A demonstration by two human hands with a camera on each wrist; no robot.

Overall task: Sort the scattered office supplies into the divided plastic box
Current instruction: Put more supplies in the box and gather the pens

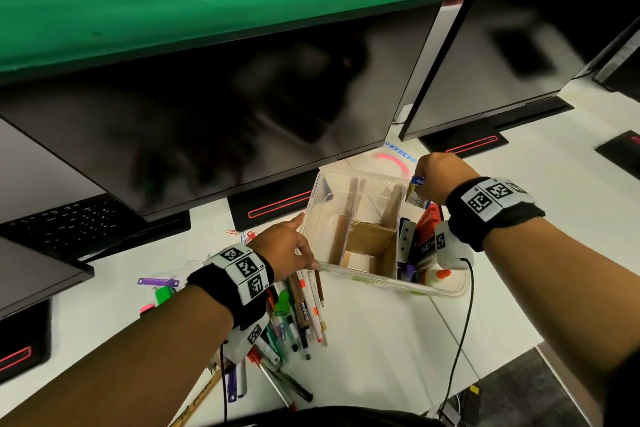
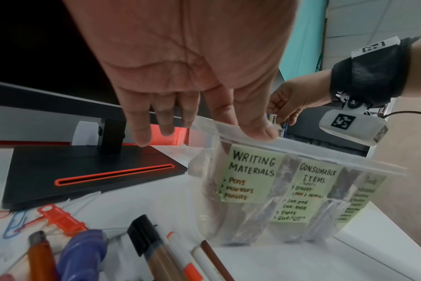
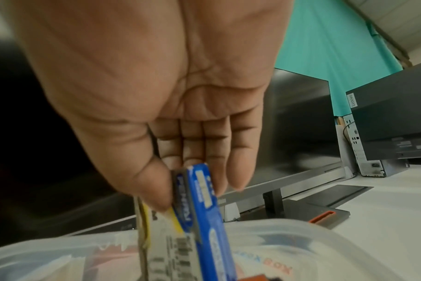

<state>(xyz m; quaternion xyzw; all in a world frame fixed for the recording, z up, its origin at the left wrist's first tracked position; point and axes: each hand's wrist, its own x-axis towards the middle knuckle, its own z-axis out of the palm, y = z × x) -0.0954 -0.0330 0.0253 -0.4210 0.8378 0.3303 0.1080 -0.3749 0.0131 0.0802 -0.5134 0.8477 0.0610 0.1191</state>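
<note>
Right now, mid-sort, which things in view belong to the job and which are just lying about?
Job:
- divided plastic box, steadied by the left hand
- small blue packet, pinched by the right hand over the box
- pens and markers on the desk
- paper clips
- purple tag

Lying about:
- monitors
- keyboard
- black cable

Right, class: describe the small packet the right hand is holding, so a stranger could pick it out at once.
Find the clear divided box before the monitors. Above its far right corner, the right hand pinches a small flat packet. Unlike the pens on the desk, it is blue and yellow with a barcode.
</note>
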